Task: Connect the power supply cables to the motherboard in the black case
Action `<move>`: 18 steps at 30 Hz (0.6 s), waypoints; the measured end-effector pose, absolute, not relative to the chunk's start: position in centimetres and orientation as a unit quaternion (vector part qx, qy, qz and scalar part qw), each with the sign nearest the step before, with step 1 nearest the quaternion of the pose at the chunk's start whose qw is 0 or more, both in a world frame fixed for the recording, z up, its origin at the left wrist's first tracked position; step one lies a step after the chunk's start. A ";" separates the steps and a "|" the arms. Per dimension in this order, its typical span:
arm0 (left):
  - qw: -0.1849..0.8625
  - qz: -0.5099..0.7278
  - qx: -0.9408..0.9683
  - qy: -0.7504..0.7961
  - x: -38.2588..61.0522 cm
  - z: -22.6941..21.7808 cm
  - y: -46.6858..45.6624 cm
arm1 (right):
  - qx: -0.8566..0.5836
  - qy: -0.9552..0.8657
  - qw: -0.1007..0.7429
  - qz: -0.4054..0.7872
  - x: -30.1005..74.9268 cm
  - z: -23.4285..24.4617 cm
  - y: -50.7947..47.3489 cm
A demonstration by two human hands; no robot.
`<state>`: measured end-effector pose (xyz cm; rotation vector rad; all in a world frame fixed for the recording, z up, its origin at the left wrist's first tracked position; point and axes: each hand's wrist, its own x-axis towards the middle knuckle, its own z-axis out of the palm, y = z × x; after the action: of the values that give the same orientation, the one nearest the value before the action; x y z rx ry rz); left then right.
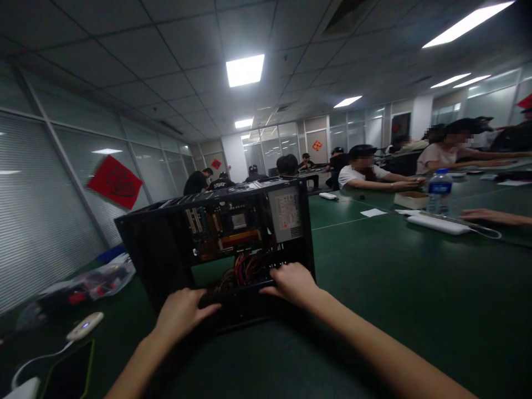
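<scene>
A black computer case (170,260) with an open side stands tilted on the green table (374,310) in front of me. Inside it show a motherboard (222,224), a power supply (286,215) with a label, and a bundle of coloured cables (245,269). My left hand (183,310) grips the case's near lower edge on the left, thumb along the rim. On the right, my right hand (293,282) grips that same edge, its fingers curled over into the case. The undersides of my fingers are hidden.
Left lie a plastic bag (100,282) of parts, a small white device (85,327) with a cable, and a phone (68,371). A water bottle (439,193), a shallow box (410,199) and a white power strip (438,224) are at right. Another person's hand (494,216) rests nearby.
</scene>
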<state>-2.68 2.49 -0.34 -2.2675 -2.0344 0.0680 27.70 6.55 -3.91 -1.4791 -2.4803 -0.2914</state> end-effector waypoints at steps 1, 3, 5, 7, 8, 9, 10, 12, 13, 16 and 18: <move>0.077 0.021 -0.728 -0.681 -2.4 -0.6 2.4 | -0.513 -0.844 0.121 -0.100 27.6 -4.0 6.6; 0.122 0.016 -0.705 -0.699 -1.9 -1.2 2.3 | -0.513 -0.843 0.127 -0.100 27.4 -4.1 6.7; 0.146 0.008 -0.696 -0.703 -1.5 -1.6 2.4 | -0.505 -0.847 0.133 -0.101 27.6 -4.1 6.7; 0.153 0.006 -0.696 -0.701 -1.4 -1.8 2.4 | -0.500 -0.849 0.139 -0.101 27.8 -4.2 6.8; 0.155 0.007 -0.696 -0.701 -1.3 -1.8 2.4 | -0.498 -0.850 0.141 -0.102 27.9 -4.2 6.9; 0.159 0.008 -0.694 -0.702 -1.3 -1.9 2.4 | -0.495 -0.851 0.142 -0.103 28.0 -4.3 6.9; 0.163 0.010 -0.690 -0.705 -1.3 -1.9 2.4 | -0.493 -0.852 0.143 -0.104 28.0 -4.3 7.0; 0.177 0.013 -0.682 -0.710 -1.3 -2.0 2.5 | -0.494 -0.851 0.143 -0.104 28.0 -4.3 7.1; 0.182 0.014 -0.679 -0.712 -1.3 -2.0 2.5 | -0.495 -0.851 0.142 -0.104 28.0 -4.2 7.1; 0.190 0.014 -0.675 -0.713 -1.2 -2.0 2.6 | -0.492 -0.853 0.138 -0.108 28.1 -4.1 7.2; 0.188 0.012 -0.677 -0.711 -1.0 -2.0 2.4 | -0.485 -0.856 0.135 -0.114 28.3 -4.1 7.3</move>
<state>-0.95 2.44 -2.03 -1.9054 -2.0008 0.0325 28.34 7.31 -4.11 -1.4057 -2.4802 -0.3303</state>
